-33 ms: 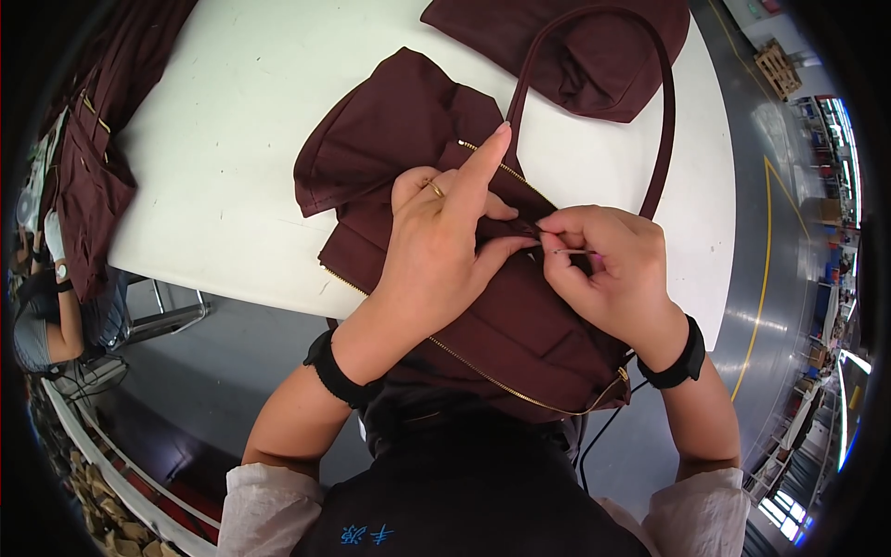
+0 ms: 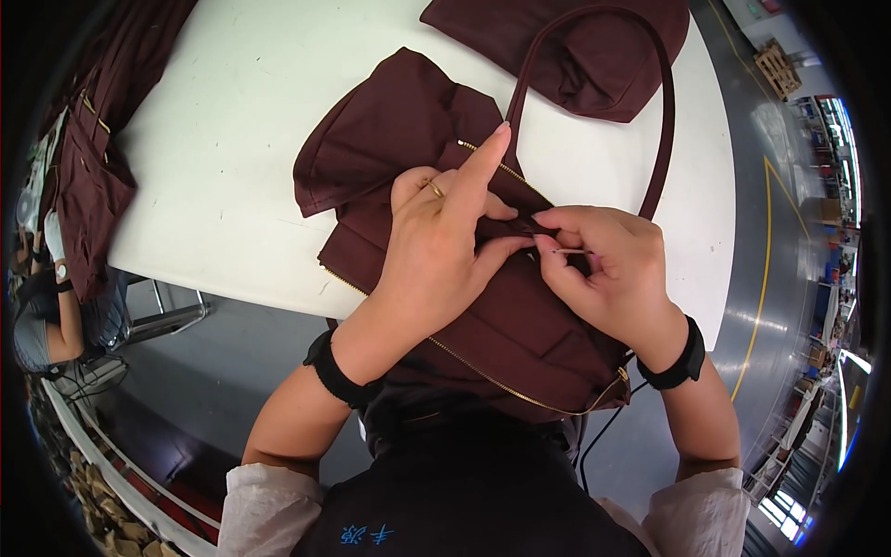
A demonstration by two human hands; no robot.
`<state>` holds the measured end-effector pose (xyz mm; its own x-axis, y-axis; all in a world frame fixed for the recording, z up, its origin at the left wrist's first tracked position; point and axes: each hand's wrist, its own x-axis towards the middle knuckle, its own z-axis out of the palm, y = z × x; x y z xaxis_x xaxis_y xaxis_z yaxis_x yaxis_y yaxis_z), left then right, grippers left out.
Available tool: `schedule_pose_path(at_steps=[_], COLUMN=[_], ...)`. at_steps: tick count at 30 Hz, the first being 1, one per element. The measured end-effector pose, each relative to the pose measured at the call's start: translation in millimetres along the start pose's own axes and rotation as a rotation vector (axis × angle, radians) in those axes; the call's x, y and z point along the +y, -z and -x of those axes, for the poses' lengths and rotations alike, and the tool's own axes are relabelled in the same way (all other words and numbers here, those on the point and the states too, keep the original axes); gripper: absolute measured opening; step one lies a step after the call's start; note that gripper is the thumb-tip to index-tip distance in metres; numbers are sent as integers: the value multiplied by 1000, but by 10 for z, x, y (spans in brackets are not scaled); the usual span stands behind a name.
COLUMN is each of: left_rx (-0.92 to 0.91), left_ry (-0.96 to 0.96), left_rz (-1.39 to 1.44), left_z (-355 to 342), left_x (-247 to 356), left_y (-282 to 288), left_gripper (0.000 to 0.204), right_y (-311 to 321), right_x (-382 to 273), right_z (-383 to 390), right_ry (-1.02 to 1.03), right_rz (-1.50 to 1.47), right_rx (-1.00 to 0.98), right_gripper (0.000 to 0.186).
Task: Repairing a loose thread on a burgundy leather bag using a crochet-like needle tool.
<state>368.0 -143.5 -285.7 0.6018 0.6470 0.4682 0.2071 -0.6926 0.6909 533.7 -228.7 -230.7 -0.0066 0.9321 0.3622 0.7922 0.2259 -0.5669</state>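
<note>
A maroon fabric bag (image 2: 548, 320) lies over the table's near edge, with a gold-toothed zipper (image 2: 483, 376) running along its near side. My left hand (image 2: 441, 232) pinches a fold of the bag's dark opening between thumb and a finger, its index finger stretched out. Close to that fold, my right hand (image 2: 608, 269) has its thumb and index fingertips at the fabric, slightly apart. Curled in its other fingers is a thin, pale tool (image 2: 571, 252) with a pinkish end; its kind cannot be made out. The exact spot between the fingertips is partly hidden.
A long maroon strap (image 2: 670, 102) loops over the white table (image 2: 232, 167). Another maroon bag (image 2: 594, 70) lies at the far side. More maroon pieces (image 2: 97, 200) hang at the left, near another person's arm (image 2: 67, 311). A wooden pallet (image 2: 778, 70) stands far right.
My right thumb and index fingertips have shifted slightly left and parted a little at the fold. My left hand and the bag stay in place.
</note>
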Motion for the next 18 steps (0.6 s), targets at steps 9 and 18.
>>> schedule_pose_path(at_steps=[9,18], left_rx=[4,-4], left_ry=[-7,-4], left_rz=[1,10], left_z=[-16,-13], left_x=[16,12], left_y=[-6,3], left_gripper=[95,92], right_y=[78,9], right_x=[-19,-27], right_z=[-125,-67], right_ry=[175,414], right_rz=[179,443], right_rx=[-144,-143], right_gripper=[10,11])
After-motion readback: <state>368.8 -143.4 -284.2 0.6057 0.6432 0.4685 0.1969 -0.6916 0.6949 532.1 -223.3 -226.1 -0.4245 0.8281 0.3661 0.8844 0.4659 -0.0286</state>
